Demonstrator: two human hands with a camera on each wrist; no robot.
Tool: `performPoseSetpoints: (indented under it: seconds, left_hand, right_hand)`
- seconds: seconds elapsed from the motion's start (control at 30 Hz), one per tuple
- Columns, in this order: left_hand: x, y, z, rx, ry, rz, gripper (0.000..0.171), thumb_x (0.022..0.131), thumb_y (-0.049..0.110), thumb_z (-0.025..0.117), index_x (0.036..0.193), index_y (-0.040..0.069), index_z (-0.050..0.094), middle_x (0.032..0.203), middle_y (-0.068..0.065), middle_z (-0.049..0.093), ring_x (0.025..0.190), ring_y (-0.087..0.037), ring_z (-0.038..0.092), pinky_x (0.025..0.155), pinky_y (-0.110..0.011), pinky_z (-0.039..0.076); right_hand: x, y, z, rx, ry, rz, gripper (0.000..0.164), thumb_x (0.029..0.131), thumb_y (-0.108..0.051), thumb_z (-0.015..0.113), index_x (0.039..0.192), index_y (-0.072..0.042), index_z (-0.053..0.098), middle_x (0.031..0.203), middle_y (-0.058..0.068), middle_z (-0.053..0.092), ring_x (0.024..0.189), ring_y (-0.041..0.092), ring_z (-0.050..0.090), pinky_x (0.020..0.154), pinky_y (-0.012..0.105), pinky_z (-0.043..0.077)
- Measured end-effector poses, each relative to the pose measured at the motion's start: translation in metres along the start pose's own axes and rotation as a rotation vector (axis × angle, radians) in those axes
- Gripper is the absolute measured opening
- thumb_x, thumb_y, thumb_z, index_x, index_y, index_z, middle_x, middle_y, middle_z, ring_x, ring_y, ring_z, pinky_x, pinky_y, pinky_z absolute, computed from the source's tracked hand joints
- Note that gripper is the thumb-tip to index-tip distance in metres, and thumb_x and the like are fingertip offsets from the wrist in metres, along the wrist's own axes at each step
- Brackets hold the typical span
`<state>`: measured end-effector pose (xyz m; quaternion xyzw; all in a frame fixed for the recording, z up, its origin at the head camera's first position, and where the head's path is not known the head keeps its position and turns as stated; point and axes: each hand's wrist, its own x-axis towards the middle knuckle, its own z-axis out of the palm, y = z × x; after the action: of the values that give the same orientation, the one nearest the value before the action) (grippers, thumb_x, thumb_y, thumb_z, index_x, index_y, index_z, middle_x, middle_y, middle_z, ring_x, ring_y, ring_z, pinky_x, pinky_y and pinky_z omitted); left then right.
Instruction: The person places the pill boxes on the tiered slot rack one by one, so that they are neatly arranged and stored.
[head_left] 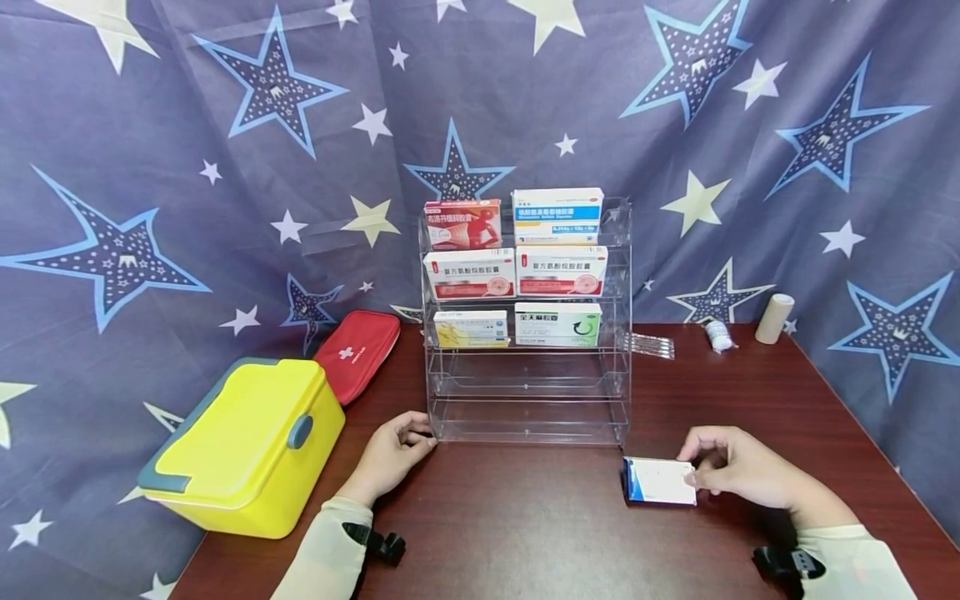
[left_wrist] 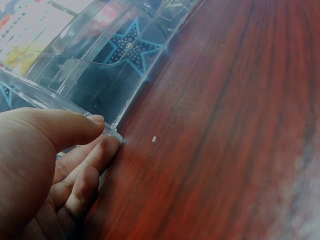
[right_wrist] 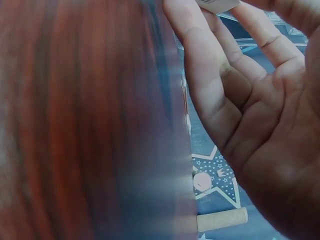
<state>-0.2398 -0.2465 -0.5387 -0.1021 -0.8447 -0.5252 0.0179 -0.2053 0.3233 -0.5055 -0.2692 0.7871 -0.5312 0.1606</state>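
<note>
A clear plastic tiered rack (head_left: 525,433) stands upright at the back middle of the table. My left hand (head_left: 396,450) pinches the rack's lower left front corner; in the left wrist view the thumb (left_wrist: 75,127) lies on one side of the edge and the fingers on the other. At the front right, my right hand (head_left: 738,468) holds a white medicine box (head_left: 663,482) with a blue end by its right edge, between thumb and fingers. In the right wrist view only a pale corner of the box (right_wrist: 220,5) shows at the top.
Medicine boxes fill the rack's upper three tiers, among them a green-and-white box (head_left: 557,325). At left sit a yellow case (head_left: 247,450) and a red pouch (head_left: 358,354). Back right are blister strips or ampoules (head_left: 651,346), a white wrapped roll (head_left: 718,336) and a beige roll (head_left: 774,318).
</note>
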Motion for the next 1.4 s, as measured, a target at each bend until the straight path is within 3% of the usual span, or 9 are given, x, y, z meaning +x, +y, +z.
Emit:
performPoseSetpoints:
  seconds: [0.13, 0.23, 0.43, 0.53, 0.7, 0.97, 1.17, 1.4]
  left_hand:
    - [-0.001, -0.001, 0.000, -0.004, -0.015, 0.001, 0.032, 0.092, 0.005, 0.080, 0.122, 0.008, 0.070, 0.109, -0.008, 0.074, 0.091, -0.019, 0.073, 0.081, -0.026, 0.057]
    - [-0.001, -0.003, 0.001, 0.003, -0.011, 0.005, 0.032, 0.092, 0.005, 0.080, 0.122, 0.008, 0.070, 0.109, -0.008, 0.074, 0.091, -0.018, 0.073, 0.081, -0.026, 0.057]
    - [0.001, -0.006, 0.001, 0.015, 0.005, -0.002, 0.029, 0.092, 0.004, 0.080, 0.119, 0.011, 0.071, 0.106, -0.004, 0.074, 0.089, -0.016, 0.073, 0.080, -0.026, 0.057]
    - [0.001, -0.006, 0.001, 0.011, -0.001, 0.002, 0.030, 0.092, 0.005, 0.080, 0.119, 0.011, 0.071, 0.107, -0.004, 0.074, 0.089, -0.016, 0.073, 0.080, -0.026, 0.057]
    - [0.001, -0.005, 0.001, 0.005, -0.019, 0.014, 0.032, 0.092, 0.006, 0.080, 0.122, 0.009, 0.071, 0.109, -0.006, 0.074, 0.090, -0.018, 0.073, 0.081, -0.026, 0.057]
    - [0.003, -0.005, -0.001, 0.015, -0.011, -0.005, 0.031, 0.092, 0.006, 0.081, 0.121, 0.012, 0.071, 0.107, -0.002, 0.074, 0.089, -0.015, 0.073, 0.081, -0.027, 0.058]
    - [0.002, -0.004, -0.001, 0.017, -0.008, 0.002, 0.031, 0.092, 0.006, 0.080, 0.121, 0.009, 0.070, 0.107, -0.003, 0.074, 0.089, -0.016, 0.074, 0.080, -0.027, 0.058]
    - [0.002, -0.005, 0.000, 0.014, -0.007, -0.005, 0.031, 0.093, 0.006, 0.080, 0.122, 0.010, 0.070, 0.108, -0.003, 0.074, 0.089, -0.015, 0.074, 0.081, -0.027, 0.057]
  right_hand:
    - [-0.001, -0.004, 0.002, 0.005, 0.017, 0.008, 0.017, 0.095, -0.003, 0.076, 0.109, -0.006, 0.068, 0.088, 0.018, 0.074, 0.066, 0.037, 0.071, 0.056, 0.043, 0.059]
    - [0.001, -0.014, 0.004, -0.052, 0.075, 0.026, 0.017, 0.094, -0.008, 0.079, 0.108, -0.009, 0.069, 0.085, 0.013, 0.073, 0.066, 0.034, 0.070, 0.057, 0.040, 0.058]
    - [0.015, -0.058, 0.014, -0.273, 0.216, 0.021, 0.020, 0.090, -0.017, 0.085, 0.103, -0.022, 0.071, 0.090, -0.002, 0.074, 0.075, 0.021, 0.067, 0.059, 0.031, 0.054]
    - [0.029, -0.080, 0.022, -0.328, 0.267, -0.003, 0.023, 0.088, -0.015, 0.087, 0.102, -0.026, 0.071, 0.092, -0.006, 0.074, 0.078, 0.017, 0.068, 0.060, 0.030, 0.054]
    - [0.063, -0.110, 0.034, -0.400, 0.335, -0.085, 0.025, 0.087, -0.009, 0.086, 0.100, -0.026, 0.072, 0.090, -0.008, 0.073, 0.078, 0.014, 0.069, 0.061, 0.031, 0.053]
    - [0.142, -0.140, 0.057, -0.497, 0.382, -0.152, 0.018, 0.090, -0.010, 0.084, 0.098, -0.019, 0.071, 0.088, -0.005, 0.073, 0.079, 0.009, 0.070, 0.069, 0.033, 0.058]
    - [0.185, -0.144, 0.078, -0.589, 0.423, -0.174, 0.017, 0.089, -0.011, 0.084, 0.098, -0.018, 0.071, 0.097, -0.002, 0.073, 0.081, 0.011, 0.073, 0.074, 0.036, 0.060]
    - [0.213, -0.136, 0.099, -0.623, 0.440, -0.197, 0.017, 0.088, -0.009, 0.085, 0.099, -0.016, 0.073, 0.102, -0.001, 0.072, 0.085, 0.011, 0.073, 0.078, 0.030, 0.059]
